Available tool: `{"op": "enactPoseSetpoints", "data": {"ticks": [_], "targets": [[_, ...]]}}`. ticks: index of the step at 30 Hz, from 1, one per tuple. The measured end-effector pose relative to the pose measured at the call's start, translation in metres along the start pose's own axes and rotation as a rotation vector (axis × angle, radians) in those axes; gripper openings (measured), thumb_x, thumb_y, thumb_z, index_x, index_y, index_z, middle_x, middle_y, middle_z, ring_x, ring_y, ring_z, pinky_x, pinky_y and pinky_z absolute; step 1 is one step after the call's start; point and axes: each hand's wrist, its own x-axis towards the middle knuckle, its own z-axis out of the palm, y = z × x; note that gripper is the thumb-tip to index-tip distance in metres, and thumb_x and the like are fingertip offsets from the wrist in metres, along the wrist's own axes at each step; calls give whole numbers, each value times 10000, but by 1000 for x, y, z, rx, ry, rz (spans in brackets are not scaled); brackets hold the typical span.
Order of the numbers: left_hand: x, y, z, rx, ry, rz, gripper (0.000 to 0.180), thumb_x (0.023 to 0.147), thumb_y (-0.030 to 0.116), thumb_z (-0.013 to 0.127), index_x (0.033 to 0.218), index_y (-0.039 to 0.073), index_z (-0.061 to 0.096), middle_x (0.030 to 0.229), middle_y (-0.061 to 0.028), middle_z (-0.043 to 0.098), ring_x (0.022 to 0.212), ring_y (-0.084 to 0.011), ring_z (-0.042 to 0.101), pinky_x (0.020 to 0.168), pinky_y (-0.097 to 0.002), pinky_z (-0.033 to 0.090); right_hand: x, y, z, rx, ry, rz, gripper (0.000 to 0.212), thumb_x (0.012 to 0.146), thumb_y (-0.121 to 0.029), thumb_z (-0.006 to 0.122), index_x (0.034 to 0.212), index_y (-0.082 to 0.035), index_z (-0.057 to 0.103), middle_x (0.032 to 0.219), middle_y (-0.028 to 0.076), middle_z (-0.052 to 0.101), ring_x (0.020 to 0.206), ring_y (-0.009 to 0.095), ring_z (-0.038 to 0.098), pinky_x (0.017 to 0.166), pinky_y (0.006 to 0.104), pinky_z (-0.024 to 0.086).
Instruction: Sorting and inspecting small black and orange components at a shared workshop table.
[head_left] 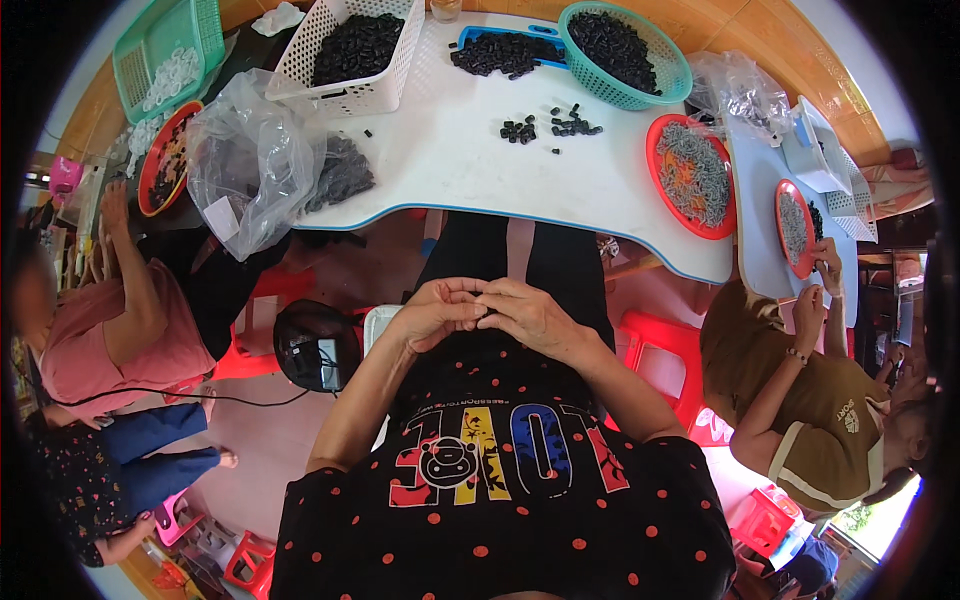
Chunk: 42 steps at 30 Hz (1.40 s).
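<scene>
My left hand and my right hand meet above my lap, short of the table's near edge. The fingertips of both are pinched together. Something small and dark seems to sit between them, but the fingers cover most of it. Beyond my hands, small black plastic pieces lie in loose clusters on the white table. To the right, a round red tray carries many thin grey pieces.
A white basket, a green basket and a blue tray hold black pieces at the back. Clear plastic bags slump at left. One person works at right; others sit left. A red stool stands beside me.
</scene>
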Motion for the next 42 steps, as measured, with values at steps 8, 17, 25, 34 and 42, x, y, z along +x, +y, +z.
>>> {"op": "enactPoseSetpoints", "data": {"ticks": [8, 17, 25, 34, 42], "targets": [[2, 33, 11, -125, 47, 130, 457, 1172, 96, 954, 1597, 37, 797, 1238, -58, 906, 950, -129, 850, 862, -288, 707, 37, -19, -18, -9, 115, 69, 405, 1091, -120, 975, 1462, -4, 862, 1386, 164, 800, 1286, 365, 839, 1083, 465, 701], [4, 26, 20, -254, -40, 168, 500, 1180, 7, 904, 1658, 8, 761, 1323, -66, 893, 1050, -124, 857, 906, -272, 716, 44, -27, -12, -16, 126, 31, 543, 1076, -145, 978, 1584, -14, 836, 1479, 143, 854, 1367, 391, 797, 1165, 488, 663], [1, 39, 34, -168, 8, 173, 600, 1180, 27, 905, 1742, -11, 700, 1461, -83, 868, 1226, -154, 869, 1040, -312, 743, 49, -23, -11, -76, 169, -94, 449, 1047, -119, 979, 1454, -18, 821, 1353, 124, 870, 1267, 389, 798, 1082, 491, 658], [6, 35, 34, -376, 5, 241, 340, 1210, 75, 893, 1544, 27, 849, 1306, -97, 928, 1083, -168, 895, 928, -299, 745, 61, -33, -20, -64, 388, 51, 577, 1004, -91, 1042, 1553, -44, 868, 1549, 138, 896, 1323, 335, 851, 1159, 439, 696], [0, 32, 58, -442, 66, 309, 212, 1211, 71, 891, 1415, 17, 919, 1253, -114, 940, 1053, -187, 900, 974, -323, 764, 57, -47, -17, -197, 569, -44, 266, 930, -28, 1075, 1121, -58, 893, 1264, 76, 937, 1179, 291, 875, 1041, 434, 674]]}}
